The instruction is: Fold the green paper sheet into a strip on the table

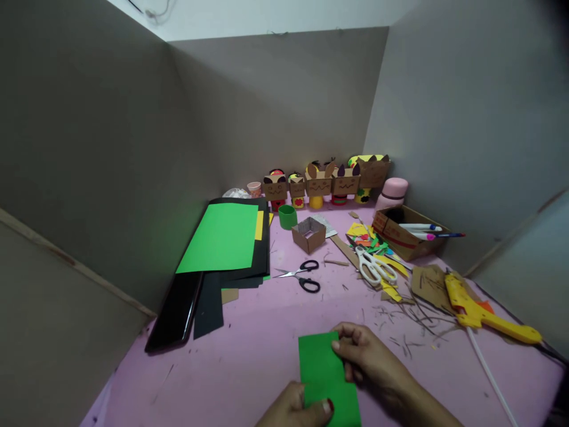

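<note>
Lengthwise, the green paper point(320, 359) points away, left hand point(296, 409) pinching its near end, right hand point(371, 359) its far-right corner.

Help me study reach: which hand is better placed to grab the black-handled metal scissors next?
Probably the right hand: farther forward, nearer the scissors than the left hand, though both hold flat green paper.

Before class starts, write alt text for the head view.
Left hand and right hand hold rectangular green paper over a pink tabletop. Beyond are black-handled metal scissors, a brown cardboard frame and, at right, a yellow glue gun.
</note>
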The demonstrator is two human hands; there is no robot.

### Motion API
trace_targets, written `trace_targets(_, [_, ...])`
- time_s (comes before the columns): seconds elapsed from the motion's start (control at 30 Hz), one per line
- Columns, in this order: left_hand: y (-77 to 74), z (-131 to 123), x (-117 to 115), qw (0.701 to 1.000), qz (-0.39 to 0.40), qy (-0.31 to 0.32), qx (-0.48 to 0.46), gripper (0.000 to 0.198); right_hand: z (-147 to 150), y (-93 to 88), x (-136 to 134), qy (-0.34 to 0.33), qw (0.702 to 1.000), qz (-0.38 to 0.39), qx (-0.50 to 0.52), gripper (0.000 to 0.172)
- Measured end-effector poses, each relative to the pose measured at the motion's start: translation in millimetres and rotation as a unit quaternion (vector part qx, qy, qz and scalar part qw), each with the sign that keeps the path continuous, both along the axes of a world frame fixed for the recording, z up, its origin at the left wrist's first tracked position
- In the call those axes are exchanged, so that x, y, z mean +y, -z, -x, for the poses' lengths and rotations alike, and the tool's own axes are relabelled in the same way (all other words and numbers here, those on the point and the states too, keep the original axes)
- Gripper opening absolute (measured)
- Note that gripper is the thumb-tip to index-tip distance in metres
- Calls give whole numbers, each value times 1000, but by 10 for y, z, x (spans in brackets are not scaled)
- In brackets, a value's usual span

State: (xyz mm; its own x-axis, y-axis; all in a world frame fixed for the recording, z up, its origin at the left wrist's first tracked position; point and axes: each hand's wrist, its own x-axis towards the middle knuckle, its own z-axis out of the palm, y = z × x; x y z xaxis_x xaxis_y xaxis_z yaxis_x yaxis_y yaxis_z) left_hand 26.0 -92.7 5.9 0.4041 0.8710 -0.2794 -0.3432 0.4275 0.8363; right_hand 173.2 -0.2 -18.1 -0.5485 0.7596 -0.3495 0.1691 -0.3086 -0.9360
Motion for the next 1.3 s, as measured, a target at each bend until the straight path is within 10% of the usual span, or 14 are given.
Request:
trace_targets(0.63, [140, 61, 2, 997, 64, -41, 5, 28, -282, -194, -354, -9, 990, -129, 46, 23])
trace_targets(1.0, [142, 15, -19, 995, 59, -80, 18, 56, -253, -88, -387, 33, 990, -129, 48, 21])
trace_targets(1.3, [-201, -2, -29, 975, -39, -114, 184, 44, -278, -178, -361, 0, 994, -105, 24, 36])
